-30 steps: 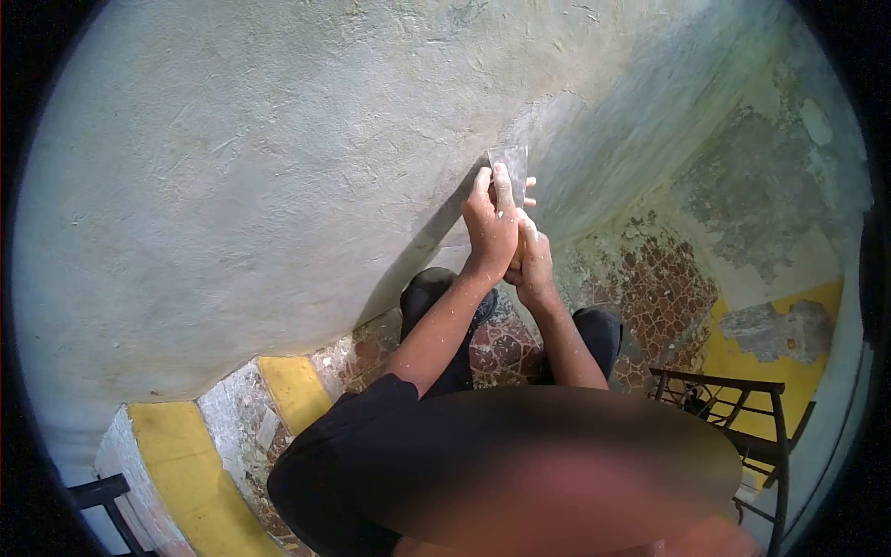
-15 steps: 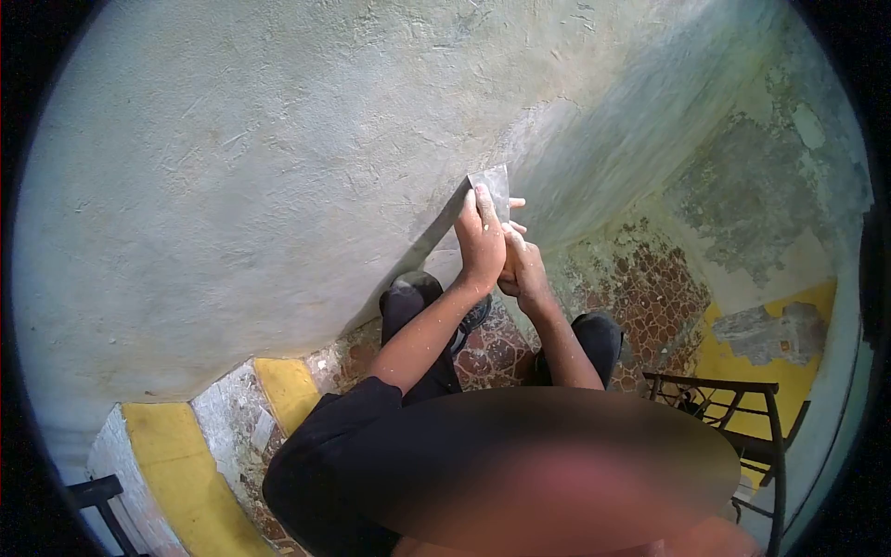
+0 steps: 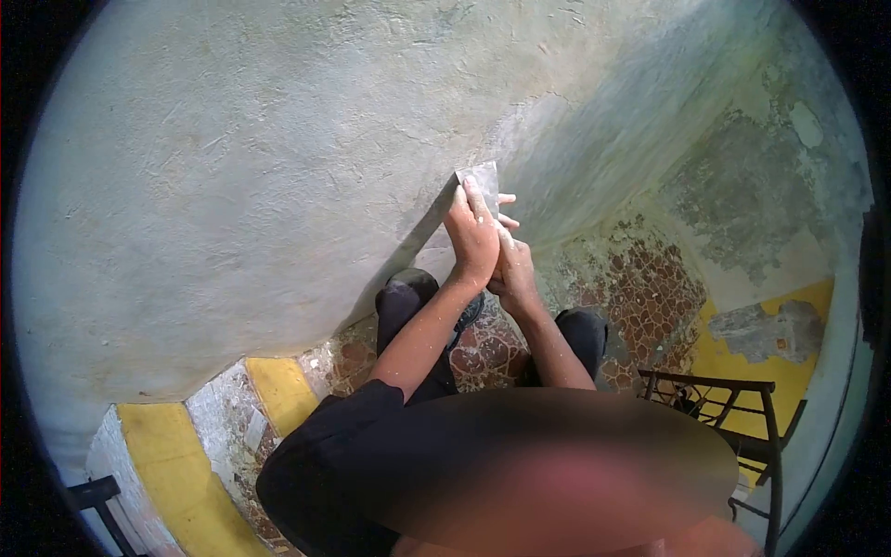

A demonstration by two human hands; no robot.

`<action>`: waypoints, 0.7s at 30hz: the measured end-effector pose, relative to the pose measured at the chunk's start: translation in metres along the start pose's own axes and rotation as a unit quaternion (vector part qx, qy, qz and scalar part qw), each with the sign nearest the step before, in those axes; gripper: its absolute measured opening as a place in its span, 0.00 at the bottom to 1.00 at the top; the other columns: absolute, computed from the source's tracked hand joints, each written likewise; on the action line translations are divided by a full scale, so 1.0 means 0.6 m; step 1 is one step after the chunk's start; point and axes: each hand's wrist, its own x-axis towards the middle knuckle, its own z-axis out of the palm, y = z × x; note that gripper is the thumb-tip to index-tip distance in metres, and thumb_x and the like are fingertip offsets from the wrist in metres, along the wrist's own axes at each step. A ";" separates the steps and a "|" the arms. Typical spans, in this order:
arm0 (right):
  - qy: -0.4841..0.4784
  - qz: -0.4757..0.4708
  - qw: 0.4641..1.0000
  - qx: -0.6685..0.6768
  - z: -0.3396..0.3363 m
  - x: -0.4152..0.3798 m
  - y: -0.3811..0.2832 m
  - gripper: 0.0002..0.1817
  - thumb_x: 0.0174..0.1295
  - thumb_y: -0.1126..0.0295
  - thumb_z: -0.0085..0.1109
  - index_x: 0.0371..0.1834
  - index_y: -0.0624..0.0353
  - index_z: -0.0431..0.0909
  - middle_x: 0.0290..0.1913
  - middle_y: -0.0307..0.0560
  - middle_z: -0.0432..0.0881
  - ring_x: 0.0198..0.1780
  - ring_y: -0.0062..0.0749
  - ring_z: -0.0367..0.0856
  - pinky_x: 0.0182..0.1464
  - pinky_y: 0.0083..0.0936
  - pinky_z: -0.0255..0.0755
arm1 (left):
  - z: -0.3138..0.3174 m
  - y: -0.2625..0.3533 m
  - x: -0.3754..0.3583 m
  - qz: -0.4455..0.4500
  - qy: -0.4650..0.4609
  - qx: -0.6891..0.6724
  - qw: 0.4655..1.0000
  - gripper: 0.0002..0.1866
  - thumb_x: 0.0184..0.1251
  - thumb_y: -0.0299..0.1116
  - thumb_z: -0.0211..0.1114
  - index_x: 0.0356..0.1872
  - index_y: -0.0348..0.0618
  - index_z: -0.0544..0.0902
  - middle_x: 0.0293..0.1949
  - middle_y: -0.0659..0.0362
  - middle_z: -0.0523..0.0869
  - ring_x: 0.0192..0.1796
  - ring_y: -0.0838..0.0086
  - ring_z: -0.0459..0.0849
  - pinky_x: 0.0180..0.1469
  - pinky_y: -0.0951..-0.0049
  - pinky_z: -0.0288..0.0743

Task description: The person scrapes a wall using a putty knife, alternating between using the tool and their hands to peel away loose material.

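Observation:
A flat grey putty knife blade (image 3: 485, 176) has its far edge right at the plastered wall (image 3: 278, 139). My left hand (image 3: 474, 237) grips the blade, with the thumb along its near face and fingertips showing past its right side. Just below, my right hand (image 3: 513, 277) is closed at the handle end, close against the left hand. The handle itself is hidden by the hands. White dust or plaster marks both hands and forearms. A dark shadow of the blade and hands falls on the wall to their left.
My knees (image 3: 583, 332) are bent below the hands, over a worn red-patterned tile floor (image 3: 650, 288). Steps with yellow and white paint (image 3: 167, 455) lie at lower left. A dark metal frame (image 3: 766, 418) stands at lower right, near a peeling wall (image 3: 756, 186).
Both hands and the putty knife have shifted slightly left and up along the wall. The grip looks the same, and the whole view has moved a little.

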 end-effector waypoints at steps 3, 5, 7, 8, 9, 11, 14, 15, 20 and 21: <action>-0.007 -0.008 1.000 0.010 -0.001 -0.002 0.002 0.22 0.79 0.49 0.53 0.34 0.54 0.78 0.19 0.26 0.67 0.14 0.12 0.58 0.16 0.19 0.45 | 0.004 0.004 -0.001 -0.006 0.007 0.005 1.000 0.24 0.91 0.43 0.38 0.45 0.29 0.74 0.37 0.44 0.92 0.22 0.63 0.89 0.21 0.69 0.83; -0.014 -0.014 1.000 0.003 0.001 0.000 0.006 0.22 0.78 0.47 0.53 0.34 0.53 0.79 0.19 0.26 0.67 0.15 0.12 0.57 0.16 0.19 0.45 | 0.005 0.004 0.000 -0.006 0.017 0.015 1.000 0.24 0.91 0.43 0.38 0.44 0.30 0.74 0.37 0.44 0.92 0.22 0.64 0.89 0.21 0.69 0.83; -0.002 -0.003 1.000 -0.008 0.004 0.008 0.012 0.23 0.78 0.46 0.53 0.33 0.53 0.78 0.20 0.26 0.67 0.15 0.13 0.59 0.17 0.20 0.46 | 0.002 0.001 0.001 0.000 0.014 0.024 1.000 0.24 0.91 0.43 0.38 0.44 0.30 0.75 0.37 0.44 0.92 0.22 0.64 0.89 0.21 0.69 0.83; -0.003 -0.005 1.000 -0.003 0.004 0.011 0.013 0.23 0.78 0.46 0.53 0.33 0.53 0.78 0.20 0.26 0.67 0.15 0.13 0.59 0.17 0.20 0.46 | 0.002 0.000 0.002 0.007 0.014 0.029 0.999 0.24 0.91 0.43 0.39 0.44 0.30 0.75 0.36 0.44 0.92 0.22 0.65 0.89 0.21 0.69 0.82; -0.001 -0.006 1.000 0.009 0.007 0.013 0.013 0.23 0.79 0.48 0.53 0.32 0.54 0.78 0.19 0.27 0.67 0.15 0.13 0.58 0.16 0.20 0.45 | 0.003 0.005 0.004 0.009 0.011 0.033 0.999 0.24 0.91 0.43 0.39 0.44 0.30 0.75 0.36 0.44 0.92 0.22 0.65 0.89 0.21 0.69 0.82; -0.001 -0.009 1.000 0.026 0.015 0.016 0.012 0.23 0.80 0.50 0.52 0.30 0.55 0.78 0.19 0.27 0.67 0.14 0.14 0.58 0.16 0.21 0.45 | 0.003 0.016 0.010 0.019 0.009 0.065 0.998 0.24 0.91 0.43 0.39 0.43 0.30 0.75 0.36 0.45 0.92 0.21 0.66 0.88 0.21 0.70 0.81; 0.007 0.003 1.000 0.027 0.029 0.017 0.002 0.25 0.79 0.47 0.52 0.31 0.55 0.78 0.19 0.27 0.67 0.14 0.15 0.57 0.16 0.22 0.45 | 0.002 0.019 0.011 0.018 0.009 0.062 0.998 0.24 0.91 0.43 0.41 0.43 0.30 0.76 0.36 0.46 0.93 0.21 0.66 0.88 0.21 0.70 0.81; 0.003 0.001 1.000 0.023 0.035 0.013 -0.007 0.25 0.78 0.46 0.53 0.30 0.54 0.78 0.19 0.27 0.67 0.14 0.15 0.58 0.17 0.22 0.45 | 0.004 0.029 0.014 0.019 0.010 0.063 0.998 0.24 0.91 0.43 0.41 0.43 0.30 0.76 0.36 0.46 0.93 0.21 0.66 0.88 0.21 0.70 0.81; 0.000 -0.039 0.997 0.062 0.056 0.029 -0.063 0.23 0.77 0.46 0.54 0.31 0.52 0.81 0.19 0.26 0.68 0.14 0.14 0.58 0.17 0.22 0.45 | 0.035 0.082 0.050 0.086 -0.005 0.087 0.992 0.24 0.89 0.42 0.46 0.39 0.29 0.80 0.35 0.46 0.93 0.22 0.65 0.90 0.22 0.69 0.81; 0.001 -0.061 0.996 0.057 0.057 0.024 -0.075 0.23 0.77 0.46 0.54 0.30 0.52 0.80 0.19 0.26 0.68 0.14 0.14 0.58 0.17 0.22 0.45 | 0.040 0.081 0.056 0.097 -0.011 0.084 0.992 0.24 0.89 0.42 0.45 0.39 0.31 0.80 0.34 0.47 0.93 0.22 0.65 0.90 0.22 0.69 0.81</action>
